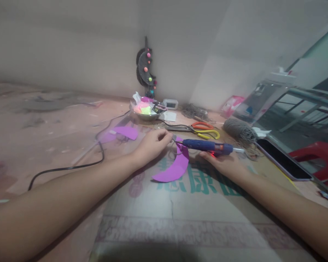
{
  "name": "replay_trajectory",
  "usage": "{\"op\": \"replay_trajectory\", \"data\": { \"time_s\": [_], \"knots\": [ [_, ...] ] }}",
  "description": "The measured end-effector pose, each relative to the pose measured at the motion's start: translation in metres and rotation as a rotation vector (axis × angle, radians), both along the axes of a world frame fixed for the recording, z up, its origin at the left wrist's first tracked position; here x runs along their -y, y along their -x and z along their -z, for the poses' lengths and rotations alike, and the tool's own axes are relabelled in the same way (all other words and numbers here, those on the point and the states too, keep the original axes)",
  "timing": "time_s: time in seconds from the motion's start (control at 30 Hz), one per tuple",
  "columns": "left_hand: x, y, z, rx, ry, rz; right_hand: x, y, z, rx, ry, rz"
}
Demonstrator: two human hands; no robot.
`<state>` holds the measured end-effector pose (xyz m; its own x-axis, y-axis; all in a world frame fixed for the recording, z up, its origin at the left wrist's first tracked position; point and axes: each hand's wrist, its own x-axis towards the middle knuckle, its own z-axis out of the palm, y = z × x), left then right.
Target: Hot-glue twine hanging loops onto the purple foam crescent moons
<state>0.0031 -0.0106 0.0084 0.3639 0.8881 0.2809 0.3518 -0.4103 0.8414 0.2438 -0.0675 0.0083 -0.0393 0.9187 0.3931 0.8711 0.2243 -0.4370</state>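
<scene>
My right hand (217, 160) is wrapped round a blue glue gun (198, 145), its red light glowing near the grip. The gun's tip points left, at the upper end of a purple paper crescent (177, 165) on the cardboard (142, 225). Close to that tip, my left hand (155, 142) pinches a thin grey strand of yarn (175, 150). Part of the yarn hangs over the crescent. Another purple paper piece (125, 131) lies to the left of my left hand.
Scissors (206, 131) with red and yellow handles lie behind the gun. A bowl (147, 114) of colourful bits stands at the back. A grey yarn ball (239, 131) and a phone (282, 159) are at right. A black cord (68, 168) runs along the left.
</scene>
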Motion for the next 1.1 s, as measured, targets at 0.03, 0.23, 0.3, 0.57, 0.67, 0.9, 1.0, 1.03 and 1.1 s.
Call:
{"op": "replay_trajectory", "data": {
  "time_s": [0.03, 0.23, 0.3, 0.57, 0.67, 0.9, 1.0, 1.03, 1.1],
  "knots": [
    [0.0000, 0.0001, 0.0001, -0.002, -0.001, -0.001, 0.0000, 0.0007, -0.0004, -0.014, 0.014, 0.002],
    [-0.0008, 0.0006, 0.0023, -0.008, -0.013, 0.003, 0.0014, 0.0030, -0.0027, -0.097, 0.109, 0.021],
    [-0.0008, 0.0004, 0.0024, -0.004, -0.012, 0.000, 0.0016, 0.0029, -0.0028, -0.103, 0.131, 0.026],
    [0.0002, 0.0008, 0.0006, -0.008, -0.003, 0.005, 0.0012, 0.0012, -0.0023, -0.088, 0.098, 0.002],
    [0.0004, 0.0008, 0.0000, -0.004, -0.001, 0.005, 0.0021, 0.0030, -0.0036, -0.102, 0.095, 0.006],
    [0.0008, 0.0003, 0.0014, 0.020, 0.037, 0.039, 0.0022, 0.0051, -0.0052, -0.137, 0.090, -0.013],
    [0.0003, 0.0003, 0.0021, 0.023, 0.032, 0.046, 0.0019, 0.0049, -0.0052, -0.146, 0.107, 0.009],
    [0.0002, 0.0004, 0.0021, 0.021, 0.027, 0.045, 0.0017, 0.0049, -0.0052, -0.148, 0.112, 0.015],
    [0.0002, 0.0006, 0.0020, 0.018, 0.024, 0.045, 0.0014, 0.0049, -0.0051, -0.154, 0.102, 0.014]
  ]
}}
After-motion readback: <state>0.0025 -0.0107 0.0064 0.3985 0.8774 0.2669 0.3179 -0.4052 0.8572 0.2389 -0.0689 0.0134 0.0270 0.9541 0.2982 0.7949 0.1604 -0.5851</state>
